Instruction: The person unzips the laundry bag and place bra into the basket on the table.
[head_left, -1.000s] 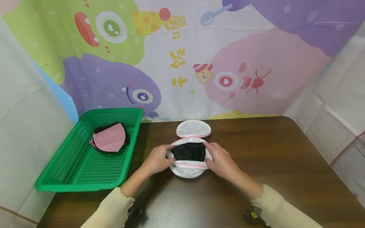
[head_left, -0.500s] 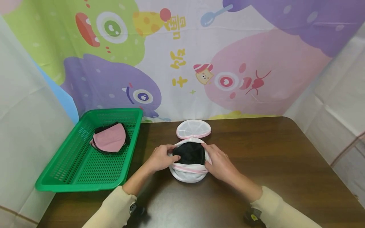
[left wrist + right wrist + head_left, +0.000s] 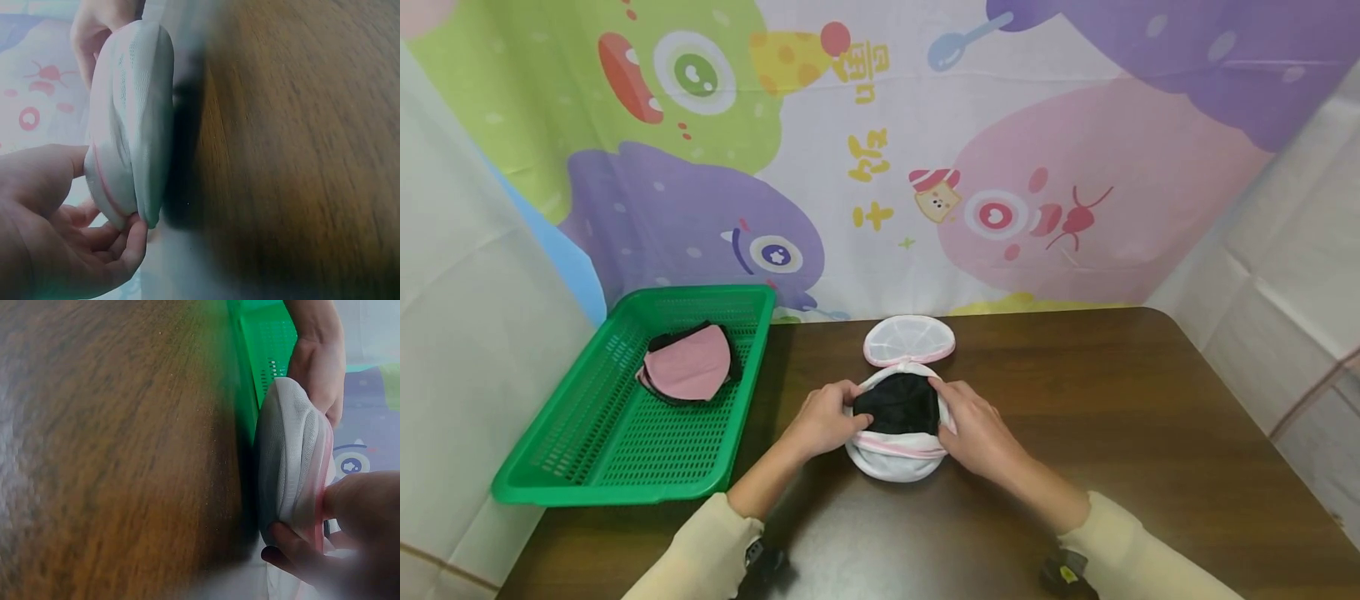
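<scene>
A round white mesh laundry bag [image 3: 895, 467] with pink trim stands on the table, its lid [image 3: 910, 340] flipped back toward the wall. Folded black cloth [image 3: 897, 404] lies in its mouth; the item's kind cannot be told. At the left rim my left hand [image 3: 824, 419] grips the bag, the thumb over the black cloth's edge. My right hand [image 3: 979, 423] holds the opposite rim. In the left wrist view, fingers [image 3: 134, 244] curl under the bag's side [image 3: 147, 125]. The right wrist view has the other hand's fingers [image 3: 294, 547] curled against the mesh [image 3: 284, 456].
A green perforated basket [image 3: 617, 493] stands at the left, holding a pink cup-shaped cloth piece [image 3: 688, 367] with black cloth beneath it. The brown wooden table [image 3: 1075, 375] stretches right and forward. A cartoon-printed curtain [image 3: 880, 267] hangs along the back edge.
The bag's front has come slightly nearer, and more of the black cloth shows. My left thumb has shifted onto the cloth's edge. Little differs over the last half second.
</scene>
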The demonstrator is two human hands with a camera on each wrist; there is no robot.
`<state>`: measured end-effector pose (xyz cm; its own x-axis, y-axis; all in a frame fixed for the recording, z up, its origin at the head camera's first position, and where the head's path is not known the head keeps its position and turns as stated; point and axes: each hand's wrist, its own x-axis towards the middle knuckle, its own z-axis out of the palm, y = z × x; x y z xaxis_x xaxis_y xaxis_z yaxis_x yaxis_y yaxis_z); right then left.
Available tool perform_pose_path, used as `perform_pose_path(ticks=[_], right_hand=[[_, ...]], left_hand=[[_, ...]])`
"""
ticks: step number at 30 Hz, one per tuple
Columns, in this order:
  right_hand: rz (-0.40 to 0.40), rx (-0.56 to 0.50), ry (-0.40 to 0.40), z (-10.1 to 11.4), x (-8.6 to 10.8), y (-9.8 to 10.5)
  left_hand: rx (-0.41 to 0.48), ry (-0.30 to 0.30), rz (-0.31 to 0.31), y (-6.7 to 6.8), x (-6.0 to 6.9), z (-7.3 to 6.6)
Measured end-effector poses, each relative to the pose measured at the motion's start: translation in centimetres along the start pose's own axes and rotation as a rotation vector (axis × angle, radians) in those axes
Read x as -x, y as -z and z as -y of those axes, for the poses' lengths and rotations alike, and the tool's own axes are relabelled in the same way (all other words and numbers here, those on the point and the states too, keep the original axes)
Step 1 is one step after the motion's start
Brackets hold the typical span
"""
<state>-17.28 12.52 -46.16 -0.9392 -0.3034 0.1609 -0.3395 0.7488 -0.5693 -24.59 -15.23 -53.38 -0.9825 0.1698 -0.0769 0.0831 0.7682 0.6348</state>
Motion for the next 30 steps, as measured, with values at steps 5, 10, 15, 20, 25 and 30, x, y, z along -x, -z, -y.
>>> perform_pose_path(ticks=[5,10,15,20,25,30], right_hand=[[-0.036,-0.012,0.049,-1.2,-0.1,-0.8],[-0.028,-0.021,0.056,-2.1,-0.4,-1.5],[-0.054,-0.005,0.094,-4.0,-0.8,-2.5],[-0.090,0.026,0.117,-5.7,-1.2,-3.7],[-0.092,0.011,0.109,-5.2,-1.2,-3.2],[-0.131,0.026,0.134,-5.8,-1.0,-3.0]], left_hand=[[-0.031,-0.027,-0.004,-0.2,0.4,-0.6],[-0.023,-0.045,-0.003,-0.3,0.5,-0.8],[0.012,-0.054,0.011,-0.3,0.4,-0.4],[0.005,-0.096,-0.002,-0.4,0.3,0.0],[0.013,-0.128,-0.035,-0.5,0.5,0.4],[0.023,-0.167,-0.076,-0.5,0.9,0.9]])
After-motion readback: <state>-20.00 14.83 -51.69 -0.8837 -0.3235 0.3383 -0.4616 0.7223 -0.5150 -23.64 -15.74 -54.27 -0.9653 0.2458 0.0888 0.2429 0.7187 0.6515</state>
